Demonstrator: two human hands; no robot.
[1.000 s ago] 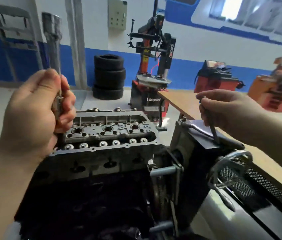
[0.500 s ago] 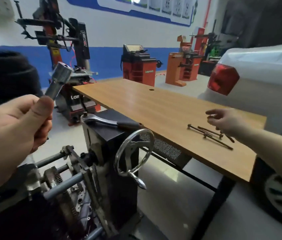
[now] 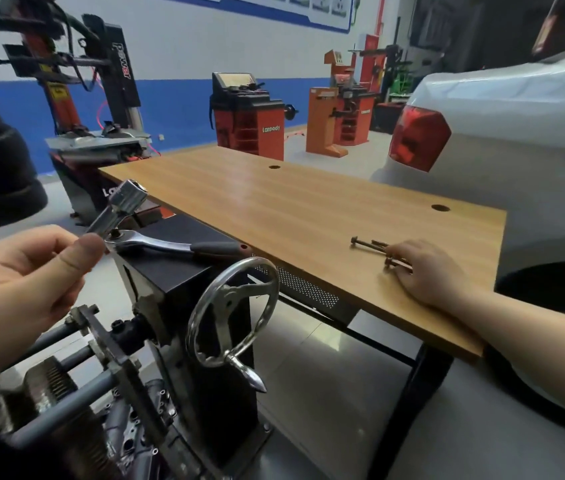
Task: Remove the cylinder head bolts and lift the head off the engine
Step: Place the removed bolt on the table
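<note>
Here, right hand [image 3: 428, 271] on bolts [image 3: 371, 244].

Blue-and-white wall [image 3: 184, 64], grey floor [image 3: 326, 393], wooden table [image 3: 274, 209], white car [image 3: 516, 140]

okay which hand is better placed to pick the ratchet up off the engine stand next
Left, probably. The left hand sits right beside the ratchet head on the engine stand, though it grips the long socket. The right hand rests on the bolts on the wooden table, farther away.
</note>
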